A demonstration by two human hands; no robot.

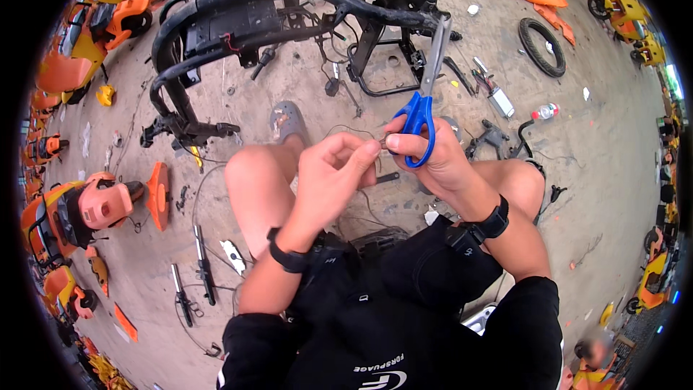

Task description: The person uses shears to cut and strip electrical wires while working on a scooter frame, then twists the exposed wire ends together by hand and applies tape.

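My left hand point(336, 170) is closed in a pinch on a thin wire point(381, 141), low in front of me between my knees. Against its fingertips, the thumb and forefinger of my right hand point(442, 162) pinch the same wire. That right hand also holds a pair of scissors point(419, 119) with blue handles, its blades pointing up and away from me. The blades look closed. Fingers hide the exact spot where the wire is gripped. Beyond the hands stands a bare black scooter frame point(253, 25) with loose cables hanging from it.
On the floor to the right lie a black tyre point(541, 47), a silver box-shaped part point(499, 101) and a plastic bottle point(546, 111). Shock absorbers point(203, 267) and an orange panel point(157, 195) lie to the left. Orange and yellow scooters point(72, 209) line both sides.
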